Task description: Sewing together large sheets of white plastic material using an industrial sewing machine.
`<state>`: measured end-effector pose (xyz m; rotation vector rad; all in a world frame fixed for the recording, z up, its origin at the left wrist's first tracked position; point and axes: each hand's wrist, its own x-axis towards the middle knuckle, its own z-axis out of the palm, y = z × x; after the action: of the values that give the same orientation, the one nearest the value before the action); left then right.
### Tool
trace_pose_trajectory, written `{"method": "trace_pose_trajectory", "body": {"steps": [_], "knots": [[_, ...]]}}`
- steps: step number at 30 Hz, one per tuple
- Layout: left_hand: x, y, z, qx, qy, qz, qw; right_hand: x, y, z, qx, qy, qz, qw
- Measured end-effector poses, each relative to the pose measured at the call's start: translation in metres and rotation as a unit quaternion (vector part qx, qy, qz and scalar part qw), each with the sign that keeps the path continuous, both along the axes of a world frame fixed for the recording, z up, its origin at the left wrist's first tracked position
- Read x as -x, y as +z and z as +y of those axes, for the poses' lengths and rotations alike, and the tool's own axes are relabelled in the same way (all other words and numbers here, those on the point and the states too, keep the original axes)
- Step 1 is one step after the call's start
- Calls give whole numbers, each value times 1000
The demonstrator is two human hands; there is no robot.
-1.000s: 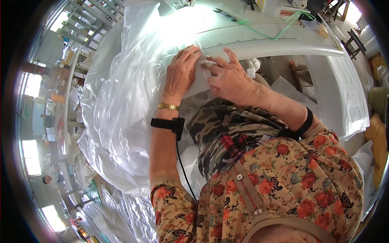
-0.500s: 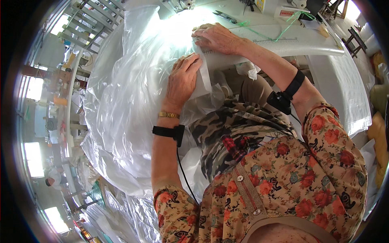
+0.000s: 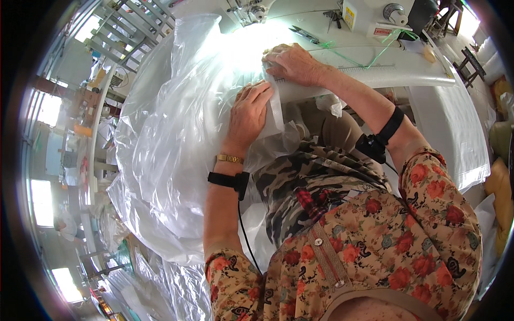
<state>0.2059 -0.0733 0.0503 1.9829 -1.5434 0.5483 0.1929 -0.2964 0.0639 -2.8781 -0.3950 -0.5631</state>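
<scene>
A large, crinkled sheet of clear plastic point(image 3: 166, 123) spreads over the left of the table and hangs down toward my lap. My left hand point(image 3: 249, 115) lies along its near right edge, fingers bent and close together on the plastic, thumb hidden. Farther up and to the right, my right hand point(image 3: 296, 64) has its fingers curled at the same edge, by the bright lamp glow. Beyond the hands stands a sewing machine head point(image 3: 254, 13), cut off by the top of the picture. Glare washes out the plastic just below it.
Thread snips point(image 3: 304, 35) and green string point(image 3: 375, 56) lie on the white tabletop point(image 3: 342, 40) at the right. A measuring scale point(image 3: 369, 68) runs near its front edge. A white thread spool point(image 3: 395, 14) stands far right. White sheeting point(image 3: 450, 128) hangs at the right; a railing point(image 3: 126, 32) rises far left.
The view has shifted slightly, so more of the sewing machine shows at the top. Both hands stay at the plastic's edge, with little visible movement against the table.
</scene>
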Motion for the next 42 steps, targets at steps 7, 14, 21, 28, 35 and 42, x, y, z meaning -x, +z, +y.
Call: {"method": "trace_pose_trajectory", "body": {"steps": [7, 14, 21, 28, 35, 42], "knots": [[7, 4, -3, 107, 32, 117, 987, 12, -1, 3, -33, 20, -23, 999], [0, 15, -3, 106, 64, 220, 968, 19, 8, 3, -92, 149, -122, 977], [-21, 14, -9, 25, 103, 79, 991, 35, 17, 9, -88, 199, -104, 970], [-39, 13, -12, 135, 169, 250, 944, 33, 20, 9, -50, 200, -131, 970], [-47, 21, -11, 148, 174, 384, 895, 22, 21, 13, -57, 27, -41, 997], [-55, 20, -6, 163, 158, 325, 918, 2, 20, 23, -52, -104, -52, 992]]}}
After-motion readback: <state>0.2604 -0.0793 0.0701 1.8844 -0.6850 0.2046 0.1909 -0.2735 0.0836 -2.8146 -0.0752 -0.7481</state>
